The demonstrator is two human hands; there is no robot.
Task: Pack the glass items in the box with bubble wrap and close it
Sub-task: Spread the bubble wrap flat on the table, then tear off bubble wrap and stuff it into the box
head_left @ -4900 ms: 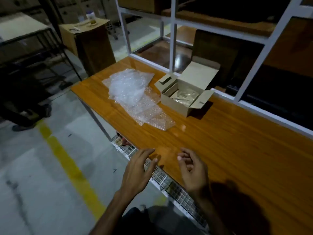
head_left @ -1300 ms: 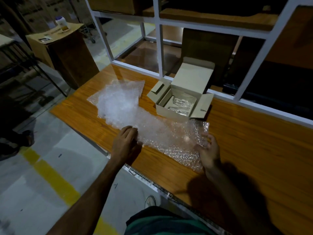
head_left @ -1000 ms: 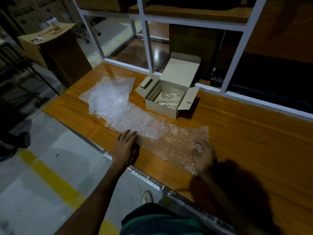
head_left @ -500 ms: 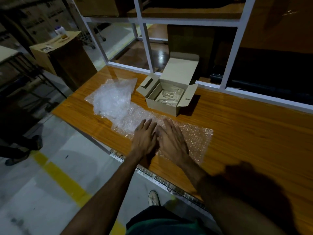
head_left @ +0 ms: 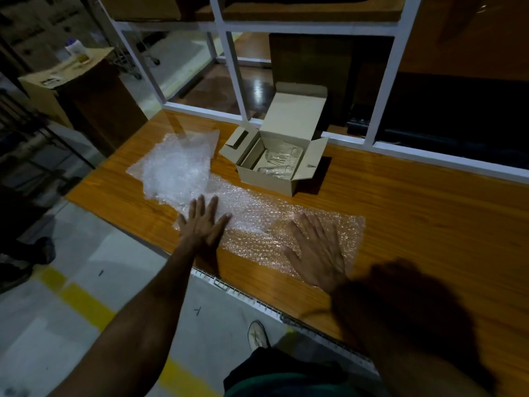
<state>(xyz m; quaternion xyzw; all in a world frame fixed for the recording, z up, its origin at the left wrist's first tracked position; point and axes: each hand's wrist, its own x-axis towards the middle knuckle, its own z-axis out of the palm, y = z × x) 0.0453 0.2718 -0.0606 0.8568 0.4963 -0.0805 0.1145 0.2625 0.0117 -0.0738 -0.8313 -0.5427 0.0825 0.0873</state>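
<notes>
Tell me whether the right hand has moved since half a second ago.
Yes. The right hand slid right along the bubble wrap, away from the left hand and past the box.

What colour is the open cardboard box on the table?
Pale beige-tan cardboard box, seen in the head view.

Orange-brown wood grain on the desk (head_left: 429, 213), clear dimpled bubble wrap (head_left: 257, 222), plain beige cardboard box (head_left: 269, 179), white frame (head_left: 383, 81), yellow stripe on grey floor (head_left: 83, 302).
</notes>
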